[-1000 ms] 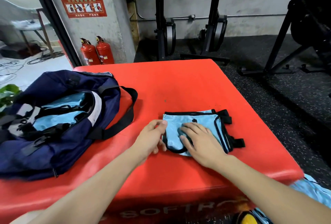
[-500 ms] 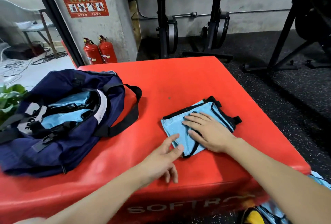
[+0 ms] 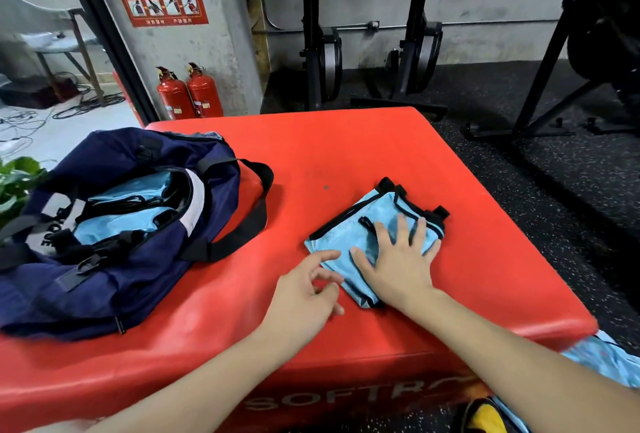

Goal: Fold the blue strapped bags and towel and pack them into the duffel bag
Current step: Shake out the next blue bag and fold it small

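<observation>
Right hand (image 3: 398,259) lies flat on the folded light-blue strapped bag (image 3: 346,238), fingers straight and spread, palm pressing the fabric down onto the red bench (image 3: 346,155). It grips nothing — only presses. Left hand (image 3: 304,297) sits just beside the bag's near-left edge, fingers loosely curled, forefinger stretched toward the fabric; whether the fingertip touches the edge cannot be told. It holds nothing.

Folded bag: a compact, roughly square packet set at a slant, black trim along its edges, black strap ends (image 3: 440,212) poking out at the far-right corner. It lies on the right half of the bench top, well apart from the duffel.

Navy duffel bag (image 3: 145,280) rests on the left side of the bench, its mouth open and facing up. Inside, more light-blue fabric with black straps (image 3: 121,224) shows — already packed. One black carry strap (image 3: 249,221) loops out to the right across the red surface, ending short of the folded bag.

Bench front carries white lettering, partly hidden by the forearms. More light-blue fabric (image 3: 595,363) hangs or lies past the bench's near-right corner, low down, beside something yellow and black (image 3: 481,415) on the floor.

Surroundings: two red fire extinguishers (image 3: 190,93) against a grey pillar, a red sign (image 3: 161,1) above them, black exercise machines (image 3: 322,51) along the back wall, green leaves (image 3: 15,186) at the left edge.
</observation>
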{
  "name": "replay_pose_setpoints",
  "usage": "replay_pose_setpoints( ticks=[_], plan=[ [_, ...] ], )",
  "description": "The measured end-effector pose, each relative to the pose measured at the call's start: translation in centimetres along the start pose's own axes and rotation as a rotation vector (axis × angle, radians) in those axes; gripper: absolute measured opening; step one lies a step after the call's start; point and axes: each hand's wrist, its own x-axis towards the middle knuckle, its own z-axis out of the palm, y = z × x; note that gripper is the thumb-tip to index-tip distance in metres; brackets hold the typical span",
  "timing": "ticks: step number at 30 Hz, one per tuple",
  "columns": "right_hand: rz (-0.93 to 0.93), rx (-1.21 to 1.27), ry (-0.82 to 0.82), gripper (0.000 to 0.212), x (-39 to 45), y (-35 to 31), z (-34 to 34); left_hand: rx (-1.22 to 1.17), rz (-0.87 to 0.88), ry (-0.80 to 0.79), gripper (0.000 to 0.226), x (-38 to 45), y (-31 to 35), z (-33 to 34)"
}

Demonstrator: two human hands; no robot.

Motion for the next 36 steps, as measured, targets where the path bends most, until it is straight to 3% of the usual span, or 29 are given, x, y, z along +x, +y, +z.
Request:
replay_pose_setpoints(
  ticks=[4,7,10,12,15,17,23,28,32,34,36],
  plan=[
    [-0.309,-0.01,-0.098,0.089,1.1,0.9,-0.5,0.087,0.156,0.05,0.048,0.7,0.0,-1.5],
    [-0.591,-0.04,-0.158,0.086,1.8,1.6,-1.4,0.334,0.425,0.046,0.045,1.2,-0.4,-2.7],
    [-0.712,-0.046,-0.192,0.084,1.9,1.8,-1.8,0.59,0.639,0.008,0.031,1.9,-1.2,-3.8],
    [-0.726,-0.049,-0.192,0.084,1.8,1.8,-2.1,0.691,0.657,-0.074,0.03,2.3,-1.9,-4.5],
    [-0.717,-0.024,-0.165,0.083,1.3,2.1,-2.4,0.822,0.601,-0.251,0.048,2.4,-2.8,-5.4],
    [-0.721,0.017,-0.137,0.081,0.4,2.2,-2.7,0.839,0.605,-0.28,0.054,2.4,-3.3,-5.8],
    [-0.79,0.136,-0.073,0.066,-4.2,2.7,-1.8,0.858,0.677,-0.233,0.037,2.0,-3.9,-6.2],
    [-0.694,0.33,0.086,0.029,-5.4,2.0,0.2,0.866,0.634,-0.184,0.037,2.3,-2.9,-5.8],
    [-0.584,0.555,0.012,0.019,-5.3,1.0,-1.2,0.99,0.66,-0.198,0.054,2.2,-2.6,-5.6],
    [-0.544,0.639,-0.023,0.006,-5.5,1.0,-2.6,1.0,0.696,-0.158,0.042,2.3,-2.7,-5.2],
    [-0.562,0.563,-0.062,0.015,-6.0,1.3,-3.8,0.937,0.706,-0.081,0.028,2.3,-2.6,-4.9]
  ],
)
